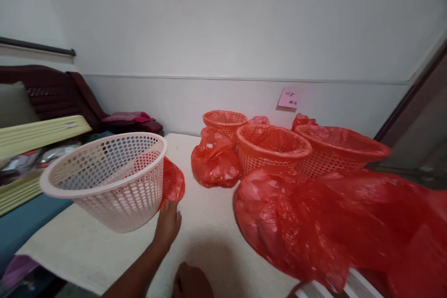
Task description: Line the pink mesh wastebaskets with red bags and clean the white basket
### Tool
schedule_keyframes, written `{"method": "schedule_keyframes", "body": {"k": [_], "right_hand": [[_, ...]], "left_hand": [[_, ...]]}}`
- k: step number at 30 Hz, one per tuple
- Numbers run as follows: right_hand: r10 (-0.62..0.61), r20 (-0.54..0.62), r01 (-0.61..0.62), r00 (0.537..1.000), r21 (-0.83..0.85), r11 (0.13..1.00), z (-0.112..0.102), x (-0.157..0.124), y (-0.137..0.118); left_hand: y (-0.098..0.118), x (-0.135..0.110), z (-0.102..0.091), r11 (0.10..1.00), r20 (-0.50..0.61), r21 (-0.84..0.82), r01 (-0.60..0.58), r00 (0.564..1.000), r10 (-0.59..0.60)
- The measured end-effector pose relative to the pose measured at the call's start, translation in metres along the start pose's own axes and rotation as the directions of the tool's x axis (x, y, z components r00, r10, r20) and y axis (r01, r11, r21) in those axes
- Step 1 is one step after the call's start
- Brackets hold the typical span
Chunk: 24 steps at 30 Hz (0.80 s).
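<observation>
My left hand (168,221) reaches over the white table to a red plastic bag (173,180), its fingers closed on the bag's near edge. That bag lies beside and partly behind a pale pink perforated basket (122,200), which tilts a little toward the left. Low in the view, my right hand (193,281) is curled near the table's front, and whatever is inside it is hidden. To the right spreads a large, crumpled red plastic bag (296,219). A smaller, filled-out red bag (216,160) rests near the table's middle.
Three baskets with red plastic over them, a small one (225,118), a middle one (268,160) and a right one (335,158), stand toward the wall. A pink note (289,98) is stuck above them. At left are yellow slatted trays (42,132) and a dark wooden seat (49,84).
</observation>
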State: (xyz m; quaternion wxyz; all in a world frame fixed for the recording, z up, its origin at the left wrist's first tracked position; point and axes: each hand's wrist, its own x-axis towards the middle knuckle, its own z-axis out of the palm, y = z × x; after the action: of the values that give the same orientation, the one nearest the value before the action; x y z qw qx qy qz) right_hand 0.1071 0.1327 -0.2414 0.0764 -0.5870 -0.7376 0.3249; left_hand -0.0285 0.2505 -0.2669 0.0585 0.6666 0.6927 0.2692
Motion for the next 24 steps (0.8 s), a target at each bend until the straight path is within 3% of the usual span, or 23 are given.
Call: {"method": "schedule_keyframes", "body": {"k": [3, 6, 8, 10, 14, 15, 18, 20, 24], "right_hand": [[0.019, 0.014, -0.019, 1.0, -0.042, 0.999, -0.013, -0.012, -0.006], [-0.001, 0.001, 0.001, 1.0, -0.018, 1.0, -0.02, -0.023, -0.005], [-0.006, -0.036, 0.006, 0.999, 0.017, 1.0, -0.019, -0.028, 0.0], [-0.023, -0.095, 0.031, 0.995, 0.081, 0.996, -0.015, -0.033, 0.006], [-0.063, -0.187, 0.099, 0.98, 0.187, 0.977, -0.012, -0.047, 0.017], [-0.067, -0.202, 0.108, 0.977, 0.197, 0.974, -0.014, -0.052, 0.018], [-0.07, -0.266, 0.132, 0.961, 0.224, 0.965, -0.022, -0.069, 0.018], [-0.05, -0.302, 0.142, 0.952, 0.289, 0.947, -0.024, -0.082, 0.02], [0.01, -0.398, 0.241, 0.917, 0.576, 0.781, -0.011, -0.111, 0.035]], "left_hand": [[0.002, -0.041, -0.001, 0.988, -0.05, -0.118, -0.104, 0.994, 0.099], [0.011, -0.072, -0.027, 0.967, -0.084, -0.198, -0.159, 0.986, 0.145], [0.024, -0.083, -0.068, 0.941, -0.129, -0.247, -0.232, 0.97, 0.205], [0.04, -0.087, -0.122, 0.911, -0.2, -0.203, -0.358, 0.926, 0.32], [0.053, -0.076, -0.226, 0.862, -0.384, 0.099, -0.496, 0.781, 0.493], [0.048, -0.07, -0.243, 0.857, -0.379, 0.168, -0.487, 0.771, 0.512], [0.02, -0.049, -0.273, 0.84, -0.291, 0.354, -0.411, 0.805, 0.517], [-0.001, -0.04, -0.279, 0.828, -0.195, 0.459, -0.323, 0.872, 0.449], [-0.025, -0.045, -0.281, 0.824, -0.008, 0.535, -0.185, 0.975, 0.223]]}}
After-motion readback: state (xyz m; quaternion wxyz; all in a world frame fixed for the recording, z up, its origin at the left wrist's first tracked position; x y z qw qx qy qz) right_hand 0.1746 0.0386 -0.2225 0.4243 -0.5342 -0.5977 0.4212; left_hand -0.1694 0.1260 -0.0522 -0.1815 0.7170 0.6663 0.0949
